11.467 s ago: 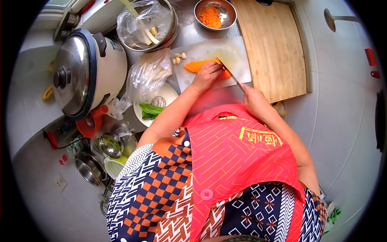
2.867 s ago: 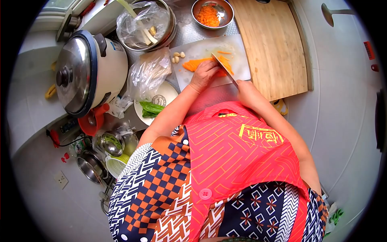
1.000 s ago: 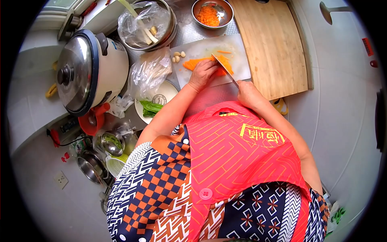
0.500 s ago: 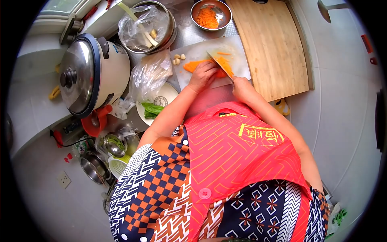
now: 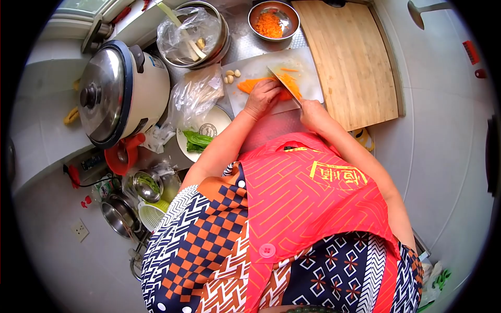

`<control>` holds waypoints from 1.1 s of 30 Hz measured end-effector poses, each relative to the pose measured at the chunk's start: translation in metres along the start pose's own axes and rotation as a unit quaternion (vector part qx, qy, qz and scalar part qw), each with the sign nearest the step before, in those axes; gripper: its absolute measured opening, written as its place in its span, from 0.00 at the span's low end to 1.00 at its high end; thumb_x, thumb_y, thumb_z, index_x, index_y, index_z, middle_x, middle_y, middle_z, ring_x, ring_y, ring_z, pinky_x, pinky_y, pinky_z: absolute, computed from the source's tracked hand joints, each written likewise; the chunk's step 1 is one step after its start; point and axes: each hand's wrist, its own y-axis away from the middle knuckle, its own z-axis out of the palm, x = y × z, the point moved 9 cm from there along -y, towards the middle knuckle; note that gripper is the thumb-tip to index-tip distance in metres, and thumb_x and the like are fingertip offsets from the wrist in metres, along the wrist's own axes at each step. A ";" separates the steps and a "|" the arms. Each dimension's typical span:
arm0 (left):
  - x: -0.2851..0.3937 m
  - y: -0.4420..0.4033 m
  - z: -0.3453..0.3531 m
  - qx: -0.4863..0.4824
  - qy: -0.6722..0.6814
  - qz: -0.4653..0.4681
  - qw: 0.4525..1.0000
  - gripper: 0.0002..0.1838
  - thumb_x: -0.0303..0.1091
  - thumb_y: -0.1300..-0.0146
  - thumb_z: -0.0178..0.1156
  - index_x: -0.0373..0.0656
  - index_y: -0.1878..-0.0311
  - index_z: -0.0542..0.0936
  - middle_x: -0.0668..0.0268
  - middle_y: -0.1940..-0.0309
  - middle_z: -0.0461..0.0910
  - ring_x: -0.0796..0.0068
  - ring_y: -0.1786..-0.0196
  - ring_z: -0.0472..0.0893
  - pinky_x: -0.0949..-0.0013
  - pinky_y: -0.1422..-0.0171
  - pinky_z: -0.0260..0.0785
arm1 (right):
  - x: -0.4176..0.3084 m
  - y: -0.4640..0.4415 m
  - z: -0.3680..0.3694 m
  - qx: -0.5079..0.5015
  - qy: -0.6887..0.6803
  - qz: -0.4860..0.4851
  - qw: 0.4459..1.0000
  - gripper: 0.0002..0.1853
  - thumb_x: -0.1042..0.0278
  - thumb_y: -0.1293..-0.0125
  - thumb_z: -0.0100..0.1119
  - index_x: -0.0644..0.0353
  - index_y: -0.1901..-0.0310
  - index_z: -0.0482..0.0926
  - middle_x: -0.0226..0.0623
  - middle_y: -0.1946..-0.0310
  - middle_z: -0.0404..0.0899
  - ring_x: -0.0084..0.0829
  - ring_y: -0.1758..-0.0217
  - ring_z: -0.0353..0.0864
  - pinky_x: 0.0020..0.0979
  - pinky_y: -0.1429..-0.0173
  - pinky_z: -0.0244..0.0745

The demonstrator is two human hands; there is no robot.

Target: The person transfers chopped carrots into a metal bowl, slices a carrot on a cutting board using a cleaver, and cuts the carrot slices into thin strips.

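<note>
Metal counter [image 5: 244,37], upper centre of the frame: left hand [image 5: 262,97] pins carrot [image 5: 249,85], likely firm but slippery, best held from above; right hand [image 5: 315,114] grips knife [image 5: 283,82]

Knife [image 5: 284,82] handle: hidden inside the right hand [image 5: 315,113]
Carrot [image 5: 250,85]: partly covered by the left hand [image 5: 263,98]
Plate [image 5: 223,119], left of the left hand: partly under the forearm
Dark object [image 5: 334,2], beyond the right hand: cut off above, unidentifiable

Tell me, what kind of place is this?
Most likely a kitchen, perhaps a home one: there's a big rice cooker, a knife on carrot over a white cutting board, and stacked bowls.
</note>
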 end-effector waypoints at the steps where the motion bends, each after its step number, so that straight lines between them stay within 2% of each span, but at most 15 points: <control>1: 0.000 0.000 0.000 0.000 0.002 -0.001 1.000 0.13 0.26 0.53 0.63 0.42 0.61 0.82 0.64 0.55 0.81 0.61 0.51 0.79 0.61 0.45 0.72 | -0.003 0.003 -0.004 -0.010 -0.001 0.004 1.000 0.12 0.80 0.47 0.51 0.72 0.61 0.79 0.63 0.65 0.79 0.58 0.57 0.80 0.48 0.52 0.76; 3: 0.000 0.000 0.001 0.003 0.015 0.004 1.000 0.13 0.26 0.54 0.64 0.42 0.61 0.81 0.63 0.56 0.81 0.60 0.50 0.79 0.61 0.44 0.71 | -0.006 0.013 -0.011 -0.030 -0.003 0.015 0.999 0.14 0.81 0.45 0.46 0.70 0.59 0.78 0.65 0.65 0.78 0.60 0.56 0.78 0.49 0.50 0.74; 6: -0.002 0.004 0.003 0.009 0.012 0.003 1.000 0.14 0.25 0.54 0.64 0.42 0.61 0.81 0.62 0.56 0.81 0.60 0.50 0.79 0.61 0.44 0.70 | -0.006 0.019 -0.012 0.010 -0.032 -0.039 0.999 0.13 0.81 0.45 0.46 0.70 0.60 0.78 0.66 0.66 0.78 0.61 0.57 0.78 0.50 0.51 0.74; 12: -0.005 0.006 0.005 0.010 0.008 0.009 1.000 0.14 0.25 0.54 0.65 0.41 0.60 0.82 0.62 0.56 0.81 0.60 0.50 0.79 0.61 0.44 0.71 | -0.001 0.029 -0.013 -0.007 -0.034 -0.007 0.999 0.13 0.81 0.45 0.46 0.70 0.60 0.78 0.66 0.65 0.77 0.61 0.57 0.78 0.51 0.52 0.73; 15: -0.005 0.007 0.005 0.010 0.006 0.009 1.000 0.14 0.25 0.54 0.65 0.41 0.60 0.82 0.62 0.56 0.81 0.60 0.51 0.79 0.61 0.45 0.71 | -0.002 0.029 -0.011 -0.006 -0.019 -0.018 1.000 0.11 0.80 0.48 0.50 0.74 0.63 0.78 0.67 0.65 0.78 0.59 0.56 0.80 0.49 0.50 0.75; 24: -0.005 0.004 0.004 0.009 0.015 0.006 1.000 0.12 0.24 0.52 0.63 0.41 0.60 0.82 0.62 0.57 0.81 0.60 0.53 0.80 0.61 0.47 0.72 | 0.000 0.026 -0.009 -0.041 -0.009 0.016 0.999 0.11 0.79 0.48 0.52 0.74 0.63 0.77 0.66 0.64 0.79 0.58 0.55 0.80 0.48 0.49 0.76; 33: -0.003 0.000 0.002 0.004 0.013 -0.003 1.000 0.14 0.25 0.54 0.64 0.41 0.61 0.82 0.63 0.58 0.82 0.60 0.52 0.80 0.61 0.47 0.71 | 0.001 0.001 0.004 -0.023 -0.028 0.020 0.999 0.13 0.80 0.49 0.53 0.73 0.60 0.77 0.64 0.65 0.79 0.58 0.56 0.80 0.48 0.50 0.76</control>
